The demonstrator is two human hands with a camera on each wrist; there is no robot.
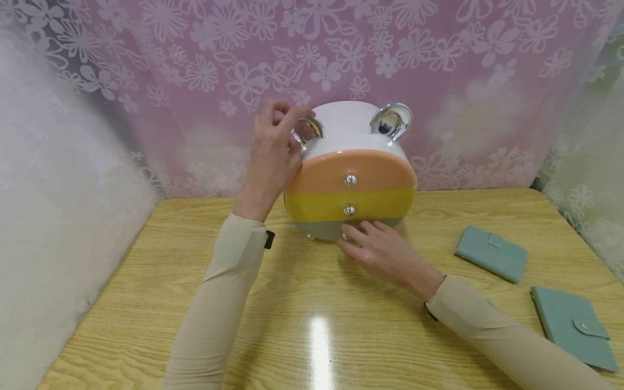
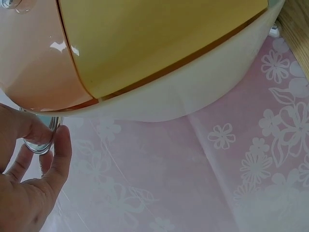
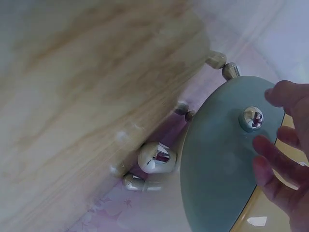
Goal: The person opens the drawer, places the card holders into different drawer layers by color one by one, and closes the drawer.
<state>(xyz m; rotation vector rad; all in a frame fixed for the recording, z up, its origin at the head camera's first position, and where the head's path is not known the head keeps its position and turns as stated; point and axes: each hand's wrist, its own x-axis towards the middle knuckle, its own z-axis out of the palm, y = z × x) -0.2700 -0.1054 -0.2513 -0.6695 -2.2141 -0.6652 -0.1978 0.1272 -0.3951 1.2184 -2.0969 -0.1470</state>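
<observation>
A small rounded three-drawer box point(image 1: 358, 122), with a white body and silver ears, stands on the table. Its drawer fronts are an orange one point(image 1: 380, 170), a yellow one point(image 1: 380, 201) and a grey-green one point(image 3: 217, 145), each with a silver knob. At the left ear point(image 1: 317, 125), my left hand point(image 1: 274, 154) pinches the ring between thumb and fingers, also seen in the left wrist view. My right hand point(image 1: 382, 253) is in front of the bottom drawer, fingers loosely bent around its knob point(image 3: 252, 118); a gap shows between fingertips and knob in the right wrist view.
On the right of the wooden table point(image 1: 170, 303) lie two grey-green snap-closure cases, one farther back point(image 1: 489, 254) and one nearer the front point(image 1: 565, 319). A pink flowered curtain point(image 1: 205, 108) hangs close behind the box. Small silver feet point(image 3: 157, 157) hold the box off the tabletop.
</observation>
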